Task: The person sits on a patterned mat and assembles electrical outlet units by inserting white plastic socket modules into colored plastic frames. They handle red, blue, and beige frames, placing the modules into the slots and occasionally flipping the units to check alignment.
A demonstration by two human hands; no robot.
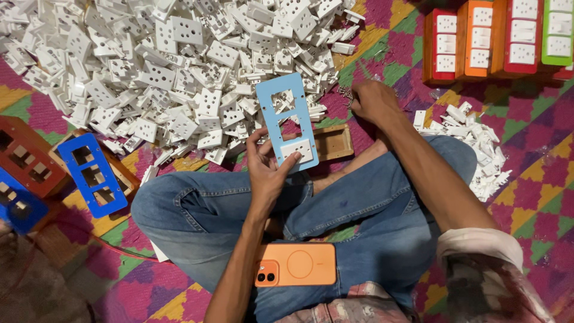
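My left hand (267,170) holds a light blue rectangular plate (286,119) upright over my crossed legs. The plate has three cut-outs; a white socket piece (298,151) fills the lowest one under my thumb, and the upper two stand empty. My right hand (373,100) reaches forward with its fingers curled down onto a small cluster of metal screws (345,94) on the mat, at the edge of a big heap of white socket pieces (179,66). What the fingers hold is hidden.
A small wooden frame (335,142) lies behind the plate. Filled red, orange and green boards (496,39) line the top right. More white parts (478,143) lie at right. Dark blue plate (92,173) and brown boxes (27,158) sit left. An orange phone (296,264) rests on my lap.
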